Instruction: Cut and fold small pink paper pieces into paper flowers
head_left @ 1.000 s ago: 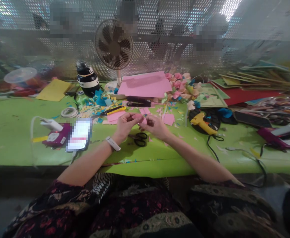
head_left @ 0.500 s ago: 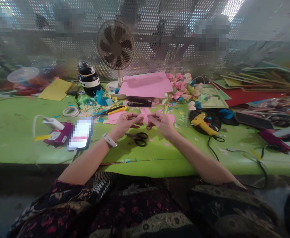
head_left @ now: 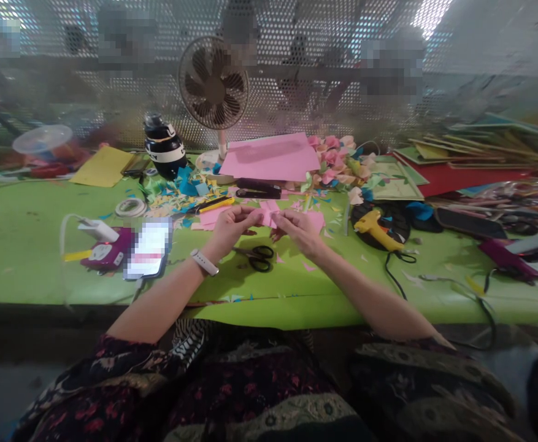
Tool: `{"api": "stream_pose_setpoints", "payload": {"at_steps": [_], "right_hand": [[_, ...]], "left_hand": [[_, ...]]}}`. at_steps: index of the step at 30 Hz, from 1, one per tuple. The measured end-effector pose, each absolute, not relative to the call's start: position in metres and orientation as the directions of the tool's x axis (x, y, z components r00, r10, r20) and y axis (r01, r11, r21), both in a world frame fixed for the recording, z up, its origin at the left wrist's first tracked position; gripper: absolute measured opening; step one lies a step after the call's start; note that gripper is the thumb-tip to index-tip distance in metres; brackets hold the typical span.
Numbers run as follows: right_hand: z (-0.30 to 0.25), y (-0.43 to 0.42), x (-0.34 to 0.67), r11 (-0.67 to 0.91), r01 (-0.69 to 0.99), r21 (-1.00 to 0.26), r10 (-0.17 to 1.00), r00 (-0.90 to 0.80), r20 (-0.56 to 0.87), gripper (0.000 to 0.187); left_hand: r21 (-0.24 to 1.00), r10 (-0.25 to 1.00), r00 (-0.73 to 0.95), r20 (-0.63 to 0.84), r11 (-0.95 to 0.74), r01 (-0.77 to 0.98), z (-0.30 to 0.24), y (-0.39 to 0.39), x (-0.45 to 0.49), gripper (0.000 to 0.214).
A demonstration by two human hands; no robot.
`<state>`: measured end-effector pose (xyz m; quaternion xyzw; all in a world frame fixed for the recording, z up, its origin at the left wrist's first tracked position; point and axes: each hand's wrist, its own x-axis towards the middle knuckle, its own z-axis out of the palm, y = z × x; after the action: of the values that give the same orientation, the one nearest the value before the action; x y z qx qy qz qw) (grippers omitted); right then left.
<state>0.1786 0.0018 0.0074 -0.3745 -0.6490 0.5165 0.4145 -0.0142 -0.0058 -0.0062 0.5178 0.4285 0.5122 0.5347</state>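
A small piece of pink paper (head_left: 267, 216) is pinched between my two hands above the green table. My left hand (head_left: 235, 228) closes thumb and fingers on its left side. On the other side my right hand (head_left: 299, 229) grips it the same way, fingers bent. Black-handled scissors (head_left: 260, 258) lie just below the hands. More pink paper pieces (head_left: 213, 217) rest on the table behind the left hand, next to a yellow cutter knife (head_left: 220, 203). A black stapler (head_left: 258, 188) lies beyond the hands.
A phone (head_left: 148, 248) and a purple power strip (head_left: 107, 248) sit at left. To the right, a yellow glue gun (head_left: 377, 229) rests on a black round tray. Farther back stand a fan (head_left: 213, 83), a bottle (head_left: 164, 147), pink sheets (head_left: 271, 156) and paper flowers (head_left: 335, 158).
My fingers have shifted slightly on the pink paper, and more of it shows between them. The things on the table stay where they were.
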Motion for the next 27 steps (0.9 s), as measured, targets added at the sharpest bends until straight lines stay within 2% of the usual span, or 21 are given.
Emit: {"api": "stream_pose_setpoints", "payload": {"at_steps": [8,13,27], "right_hand": [[0.003,0.004,0.176,0.227,0.142,-0.964,0.932,-0.320,0.172,0.043],[0.005,0.003,0.178,0.229,0.146,-0.962,0.921,-0.353,0.165,0.040],[-0.001,0.006,0.177,0.236,0.149,-0.960,0.928,-0.327,0.178,0.053]], "left_hand": [[0.988,0.987,0.157,0.043,-0.019,-0.150,-0.007,-0.004,-0.014,0.046],[0.987,0.976,0.213,-0.048,0.079,-0.137,-0.005,-0.001,-0.019,0.039],[0.999,0.963,0.270,-0.005,0.017,-0.044,-0.005,0.001,-0.024,0.034]]}}
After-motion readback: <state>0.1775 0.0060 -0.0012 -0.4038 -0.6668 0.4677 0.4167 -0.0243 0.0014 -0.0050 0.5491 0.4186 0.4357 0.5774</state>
